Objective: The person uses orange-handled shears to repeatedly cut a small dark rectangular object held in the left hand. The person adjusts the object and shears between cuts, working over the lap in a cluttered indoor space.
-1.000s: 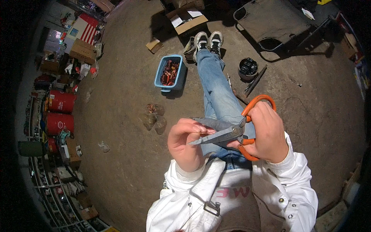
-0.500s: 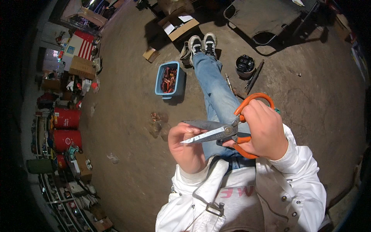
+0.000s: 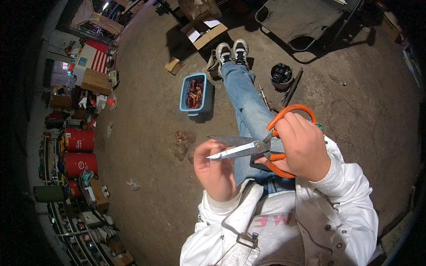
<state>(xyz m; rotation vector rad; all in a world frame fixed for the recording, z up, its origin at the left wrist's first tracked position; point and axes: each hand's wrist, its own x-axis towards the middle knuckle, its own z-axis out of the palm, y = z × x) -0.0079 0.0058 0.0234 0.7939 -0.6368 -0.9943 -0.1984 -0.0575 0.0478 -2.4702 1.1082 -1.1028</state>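
My right hand (image 3: 304, 148) grips large shears (image 3: 235, 150) with orange handles and grey blades, held partly open across my lap. My left hand (image 3: 213, 173) has its fingers curled and pinched at the blade tips; what they hold is hidden behind the blades. Beneath the hands are my legs in blue jeans (image 3: 242, 102), stretched out over the floor. Left of the legs sits a light blue plastic bin (image 3: 204, 104) full of reddish, copper-coloured scraps, and below it some blurry clumps (image 3: 182, 144) with copper-coloured bits lie on the floor.
A dark bucket (image 3: 279, 86) with black contents and a dark bar (image 3: 293, 86) lie right of my legs. An open cardboard box (image 3: 211, 36) is beyond my feet, a black-framed folding piece (image 3: 306, 22) at upper right. Shelves, red drums (image 3: 80, 164) and clutter line the left side.
The shears and right hand have shifted slightly up and left in the view, and the gap between the blade tips has narrowed a little. The surroundings have shifted slightly with the camera.
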